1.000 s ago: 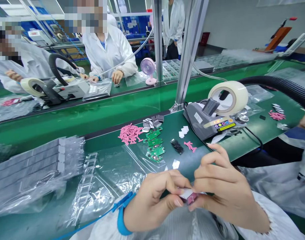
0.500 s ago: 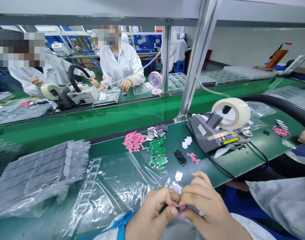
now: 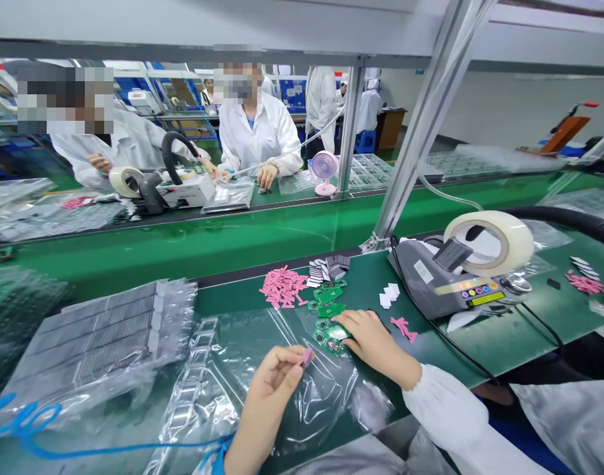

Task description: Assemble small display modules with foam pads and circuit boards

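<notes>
The left hand (image 3: 274, 382) pinches a small pink pad (image 3: 307, 356) between thumb and fingertips, above the clear plastic bags (image 3: 242, 356) on the bench (image 3: 480, 336). The right hand (image 3: 371, 336), fingers together, touches the nearest green circuit board (image 3: 330, 342); I cannot tell whether it grips it.

Head camera looks forward-down, close over workbench (image 3: 430, 343).
</notes>
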`<state>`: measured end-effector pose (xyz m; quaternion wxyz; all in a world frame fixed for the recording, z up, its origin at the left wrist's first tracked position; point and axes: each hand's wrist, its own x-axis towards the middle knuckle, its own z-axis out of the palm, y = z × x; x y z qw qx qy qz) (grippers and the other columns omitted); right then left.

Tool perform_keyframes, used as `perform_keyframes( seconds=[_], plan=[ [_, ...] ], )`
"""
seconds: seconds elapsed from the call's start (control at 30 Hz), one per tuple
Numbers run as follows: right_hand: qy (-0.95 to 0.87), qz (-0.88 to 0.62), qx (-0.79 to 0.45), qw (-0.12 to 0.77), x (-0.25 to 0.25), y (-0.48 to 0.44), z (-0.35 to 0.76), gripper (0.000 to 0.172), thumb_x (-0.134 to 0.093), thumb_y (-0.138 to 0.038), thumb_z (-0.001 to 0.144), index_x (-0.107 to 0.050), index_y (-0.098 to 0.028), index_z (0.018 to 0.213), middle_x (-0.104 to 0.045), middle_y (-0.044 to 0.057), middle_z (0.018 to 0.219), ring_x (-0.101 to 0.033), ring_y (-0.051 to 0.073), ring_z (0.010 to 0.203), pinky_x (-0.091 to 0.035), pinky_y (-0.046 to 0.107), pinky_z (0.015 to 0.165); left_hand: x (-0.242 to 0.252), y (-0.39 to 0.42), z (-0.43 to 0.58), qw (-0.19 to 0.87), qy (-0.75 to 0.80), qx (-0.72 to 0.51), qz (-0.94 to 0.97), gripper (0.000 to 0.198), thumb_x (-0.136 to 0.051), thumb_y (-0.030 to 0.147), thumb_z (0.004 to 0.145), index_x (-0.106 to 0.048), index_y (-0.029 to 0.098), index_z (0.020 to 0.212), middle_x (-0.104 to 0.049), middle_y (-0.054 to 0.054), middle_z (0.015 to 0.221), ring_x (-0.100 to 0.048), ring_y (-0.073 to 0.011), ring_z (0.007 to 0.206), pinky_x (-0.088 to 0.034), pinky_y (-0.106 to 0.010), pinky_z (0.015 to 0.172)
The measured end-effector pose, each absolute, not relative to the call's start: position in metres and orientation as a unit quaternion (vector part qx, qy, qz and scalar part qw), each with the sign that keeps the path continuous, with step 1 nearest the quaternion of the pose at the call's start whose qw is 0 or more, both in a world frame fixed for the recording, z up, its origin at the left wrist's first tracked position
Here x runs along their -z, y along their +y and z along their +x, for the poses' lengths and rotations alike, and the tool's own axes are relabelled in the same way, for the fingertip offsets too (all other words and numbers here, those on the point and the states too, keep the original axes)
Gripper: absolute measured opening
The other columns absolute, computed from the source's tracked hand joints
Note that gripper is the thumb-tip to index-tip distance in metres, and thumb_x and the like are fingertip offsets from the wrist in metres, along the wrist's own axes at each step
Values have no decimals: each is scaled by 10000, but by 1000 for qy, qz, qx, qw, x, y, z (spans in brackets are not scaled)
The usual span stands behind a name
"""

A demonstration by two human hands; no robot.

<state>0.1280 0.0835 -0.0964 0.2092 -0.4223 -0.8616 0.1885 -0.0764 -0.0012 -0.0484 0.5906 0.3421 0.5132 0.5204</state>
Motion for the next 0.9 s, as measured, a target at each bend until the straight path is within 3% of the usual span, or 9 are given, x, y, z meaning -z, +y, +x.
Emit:
perform_keyframes(
  seconds=[0.13,0.33,0.47,0.6,0.77,0.9],
  plan=[
    [-865,-424,-176,201,108,95,125,176,-570,-291,882,-608,-148,977,-637,24,934,-616,163,871,-509,382,789,43,1,-86,585,520,-529,328,261,-754,275,679,-619,220,896,-621,21,891,-607,-110,709,-467,-249,712],
    [-820,-442,-178,317,58,72,152,189,-474,-215,908,-636,-176,819,-646,25,780,-632,120,668,-529,234,575,32,4,-66,614,514,-495,337,281,-760,174,642,-673,181,909,-643,9,767,-561,-104,670,-445,-212,624],
    [-796,-417,-76,432,8,27,158,151,-543,-178,866,-602,-202,1003,-657,24,837,-647,124,744,-551,212,664,17,3,-36,640,454,-473,399,264,-772,183,608,-700,191,862,-682,-15,810,-607,-146,745,-492,-251,714],
    [-829,-327,17,454,-10,-9,154,209,-535,-83,849,-616,-189,1010,-671,25,824,-653,125,822,-540,202,786,-1,-5,-18,608,426,-453,494,342,-734,199,665,-686,255,999,-720,-35,977,-651,-182,884,-504,-278,824],
    [-809,-354,-13,469,-10,-16,162,154,-562,-145,843,-660,-257,881,-688,43,890,-666,168,859,-582,296,753,-17,-10,-12,525,411,-418,617,265,-752,223,658,-691,242,916,-708,12,752,-612,-135,652,-490,-214,632],
    [-816,-339,-65,464,-18,-10,172,165,-510,-172,885,-662,-195,827,-708,87,913,-682,159,843,-594,262,727,-21,-11,-6,522,414,-419,617,283,-765,354,644,-671,222,876,-682,9,723,-586,-139,646,-463,-220,612]
  ],
)
